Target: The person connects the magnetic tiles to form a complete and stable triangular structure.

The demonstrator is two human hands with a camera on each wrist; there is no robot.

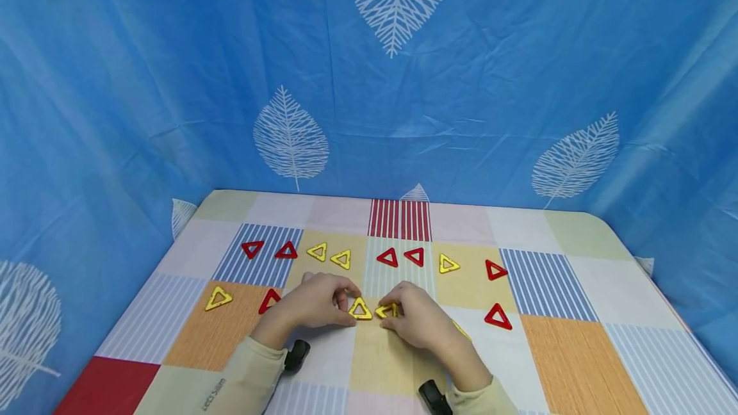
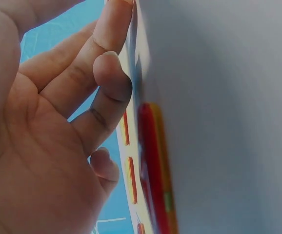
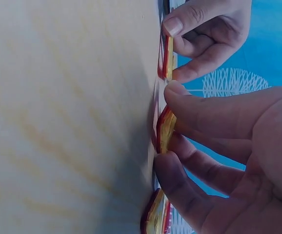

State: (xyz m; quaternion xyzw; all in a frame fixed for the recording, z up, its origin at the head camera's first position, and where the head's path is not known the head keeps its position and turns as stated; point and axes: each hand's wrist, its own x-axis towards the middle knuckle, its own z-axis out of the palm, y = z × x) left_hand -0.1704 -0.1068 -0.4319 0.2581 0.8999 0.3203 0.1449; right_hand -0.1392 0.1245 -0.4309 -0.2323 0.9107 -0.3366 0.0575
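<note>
In the head view, seven yellow and seven red hollow triangles are seen, glossy and plastic-looking. One yellow triangle (image 1: pixel 366 308) is pinched between thumb and fingertip of the left hand (image 1: pixel 318 300); a second yellow triangle (image 1: pixel 380 314) is pinched likewise by the right hand (image 1: pixel 423 317), just beside it. Beyond the left fingers lie two red and two yellow; beyond the right fingers, two red and one yellow. A red triangle (image 1: pixel 265 301) is partly covered by the left hand, with a yellow one (image 1: pixel 219 304) farther left. Right of the right fingers are two red, and a yellow one (image 1: pixel 461 330) is mostly hidden by that hand. Lettering on the left sleeve (image 1: pixel 239 380) cannot be read surely. Beneath is spread a patchwork-printed cloth (image 1: pixel 196 338).

In the left wrist view, a red-and-yellow edge (image 2: pixel 155 165) is seen beside the curled fingers; whether anything is gripped cannot be told there.

In the right wrist view, layered red and yellow edges are shown: one piece is held between the near fingertips, another by the left hand above, a third lies below.
</note>
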